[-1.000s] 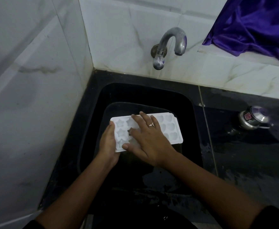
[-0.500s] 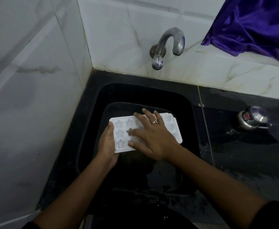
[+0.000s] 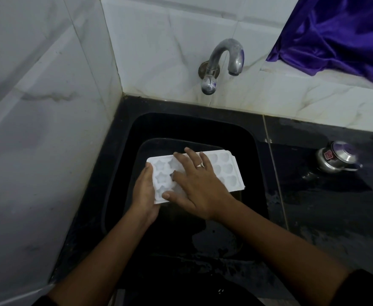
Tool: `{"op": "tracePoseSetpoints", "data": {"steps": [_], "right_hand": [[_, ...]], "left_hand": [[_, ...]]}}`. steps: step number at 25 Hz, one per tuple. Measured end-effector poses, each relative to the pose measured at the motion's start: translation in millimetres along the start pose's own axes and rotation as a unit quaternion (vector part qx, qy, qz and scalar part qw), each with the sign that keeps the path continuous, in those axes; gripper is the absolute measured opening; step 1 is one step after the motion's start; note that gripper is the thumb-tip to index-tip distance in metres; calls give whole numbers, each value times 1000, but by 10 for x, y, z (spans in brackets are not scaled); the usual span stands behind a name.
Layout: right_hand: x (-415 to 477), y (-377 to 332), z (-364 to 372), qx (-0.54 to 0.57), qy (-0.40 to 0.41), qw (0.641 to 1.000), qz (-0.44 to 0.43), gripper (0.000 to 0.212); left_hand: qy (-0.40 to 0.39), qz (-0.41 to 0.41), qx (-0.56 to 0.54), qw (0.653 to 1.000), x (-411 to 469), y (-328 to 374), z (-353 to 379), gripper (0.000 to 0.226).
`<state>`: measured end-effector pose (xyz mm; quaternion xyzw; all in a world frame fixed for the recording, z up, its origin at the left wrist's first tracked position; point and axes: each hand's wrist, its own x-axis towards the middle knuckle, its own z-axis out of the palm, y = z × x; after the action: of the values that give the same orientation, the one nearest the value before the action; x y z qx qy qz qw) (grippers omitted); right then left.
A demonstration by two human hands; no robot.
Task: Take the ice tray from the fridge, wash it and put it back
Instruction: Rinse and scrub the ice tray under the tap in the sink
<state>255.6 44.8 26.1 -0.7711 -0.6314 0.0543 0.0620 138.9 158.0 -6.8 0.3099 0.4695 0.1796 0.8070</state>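
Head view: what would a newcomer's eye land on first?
The white ice tray, bright against the black sink at centre: the left hand grips its left end and the right hand lies flat on top, a ring showing. Next, the chrome tap on the marble wall above, and the purple cloth at top right.

Right hand (image 3: 199,186) hides much of the ice tray (image 3: 228,169).
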Motion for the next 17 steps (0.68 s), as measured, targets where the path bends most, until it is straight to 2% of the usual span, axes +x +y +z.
{"op": "tracePoseSetpoints", "data": {"steps": [2, 4, 6, 9, 11, 14, 17], "right_hand": [[-46, 115, -26, -15, -5, 1000, -27, 66], [-2, 148, -92, 6, -2, 1000, -5, 61], [61, 40, -80, 23, 1, 1000, 22, 64], [-26, 26, 22, -12, 1, 1000, -16, 70], [-55, 142, -30, -13, 4, 1000, -23, 64], [4, 54, -53, 21, 7, 1000, 19, 62], [-82, 0, 48, -7, 13, 1000, -11, 65]], "left_hand": [[-8, -8, -6, 1000, 4, 35, -45, 54], [-18, -13, 5, 1000, -6, 27, -25, 56], [-6, -9, 7, 1000, 2, 13, 17, 56], [-5, -8, -12, 1000, 15, 38, -27, 58], [-12, -17, -19, 1000, 18, 48, -65, 59], [-10, -12, 1, 1000, -7, 5, 3, 55], [-12, -15, -14, 1000, -15, 14, -16, 56]]}}
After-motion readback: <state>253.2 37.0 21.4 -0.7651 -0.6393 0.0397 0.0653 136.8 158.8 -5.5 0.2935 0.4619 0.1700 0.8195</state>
